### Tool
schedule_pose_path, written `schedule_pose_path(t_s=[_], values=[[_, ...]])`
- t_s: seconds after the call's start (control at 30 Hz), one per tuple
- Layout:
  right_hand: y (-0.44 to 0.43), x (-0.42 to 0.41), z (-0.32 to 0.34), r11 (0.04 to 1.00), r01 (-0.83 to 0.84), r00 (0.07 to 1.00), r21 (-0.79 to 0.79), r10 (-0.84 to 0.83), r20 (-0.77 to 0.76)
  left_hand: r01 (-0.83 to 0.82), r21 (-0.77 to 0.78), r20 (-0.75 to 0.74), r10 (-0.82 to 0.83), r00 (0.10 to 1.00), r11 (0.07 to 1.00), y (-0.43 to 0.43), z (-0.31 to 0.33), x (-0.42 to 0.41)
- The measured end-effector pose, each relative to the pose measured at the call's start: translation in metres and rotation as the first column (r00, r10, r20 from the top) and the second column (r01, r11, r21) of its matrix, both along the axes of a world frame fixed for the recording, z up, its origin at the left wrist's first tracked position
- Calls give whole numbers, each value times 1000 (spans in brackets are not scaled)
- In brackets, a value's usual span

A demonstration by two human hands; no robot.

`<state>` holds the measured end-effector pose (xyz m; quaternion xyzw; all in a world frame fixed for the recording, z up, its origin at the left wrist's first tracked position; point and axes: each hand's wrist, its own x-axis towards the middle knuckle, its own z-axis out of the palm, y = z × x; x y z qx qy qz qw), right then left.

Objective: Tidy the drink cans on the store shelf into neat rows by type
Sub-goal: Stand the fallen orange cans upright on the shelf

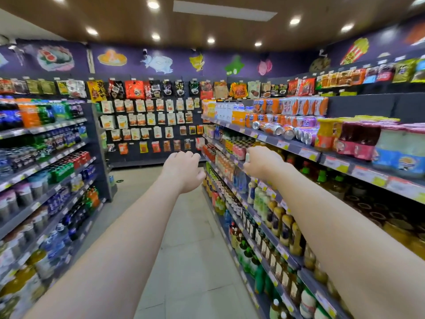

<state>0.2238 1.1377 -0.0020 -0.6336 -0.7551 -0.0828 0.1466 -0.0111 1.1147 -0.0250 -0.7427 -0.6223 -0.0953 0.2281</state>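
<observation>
One head cam, wide-angle, faces fwd down the aisle floor [195, 226], shelf [299, 148] close on right, both forearms reaching into the frame's middle.

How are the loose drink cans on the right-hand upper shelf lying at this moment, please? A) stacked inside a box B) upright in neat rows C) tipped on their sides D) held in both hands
C: the loose cans lie on their sides on the upper shelf, while the left hand and right hand hover empty below them.

Several drink cans [279, 129], silver with orange and purple print, are lying toppled on their sides on the right-hand shelf [292, 143], ends facing the aisle, jumbled together.
</observation>
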Motion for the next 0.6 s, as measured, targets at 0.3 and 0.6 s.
schedule_pose_path(t_s=[0.3, 0.6], values=[[211, 31, 25, 999, 30, 999, 25, -30, -22, -49, 18, 135, 46, 990, 999, 215, 22, 14], [385, 50, 27, 996, 87, 994, -34, -88, -58, 88, 61, 156, -97, 983, 994, 392, 25, 39]])
